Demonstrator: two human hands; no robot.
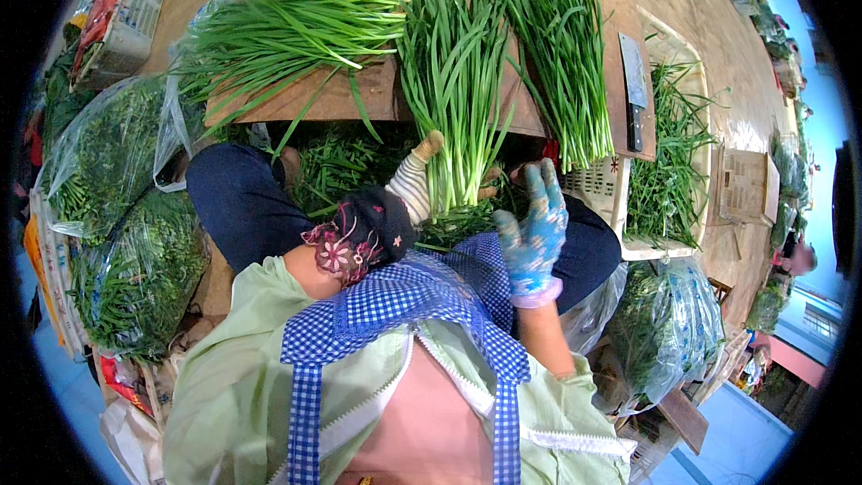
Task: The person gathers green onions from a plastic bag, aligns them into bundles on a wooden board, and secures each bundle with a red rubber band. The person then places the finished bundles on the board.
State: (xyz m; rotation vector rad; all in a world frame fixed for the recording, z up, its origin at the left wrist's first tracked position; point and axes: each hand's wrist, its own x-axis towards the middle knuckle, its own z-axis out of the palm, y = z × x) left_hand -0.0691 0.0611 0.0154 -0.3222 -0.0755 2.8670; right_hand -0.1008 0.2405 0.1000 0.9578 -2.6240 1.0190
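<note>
My left hand (412, 178), in a striped glove with tan fingertips, grips the white stem ends of a bunch of garlic chives (454, 81). Its thumb shows on one side of the stems and fingertips on the other. The leaves of this bunch lie away from me over a wooden board (363, 91). Just right of the stems, my right hand (535, 229) is raised in a blue patterned glove, thumb apart and nothing visible in it. Two more chive bunches rest on the board, a left bunch (303, 34) lying sideways and a right bunch (562, 60) pointing away.
A cleaver (634, 91) with a black handle lies at the board's right end. Beside it stands a white plastic crate (700, 114) of loose greens. Bagged greens (138, 269) sit at left, and another plastic bag of greens (667, 330) at right. Loose leaves (343, 165) lie below the board.
</note>
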